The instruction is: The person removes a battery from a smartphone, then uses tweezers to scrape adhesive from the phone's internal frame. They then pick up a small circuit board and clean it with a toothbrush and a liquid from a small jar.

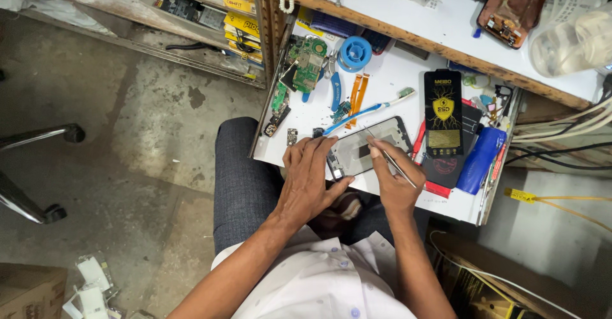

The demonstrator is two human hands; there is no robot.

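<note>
1. While the left hand (pixel 310 179) presses its fingers (pixel 319 145) flat on the phone frame (pixel 368 145), the right hand (pixel 393 182) pinches thin tweezers (pixel 390 158), tip on the frame.
2. That frame lies at the white bench's (pixel 395 80) near edge.
3. Just behind it lies a blue toothbrush (pixel 363 112); a black packet (pixel 443 114) and blue cylinder (pixel 479 159) crowd the right.
4. Farther left sit green circuit boards (pixel 305 64) and a blue solder spool (pixel 355 52).

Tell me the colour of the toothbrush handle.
Blue and white toothbrush, seen in the head view.
</note>
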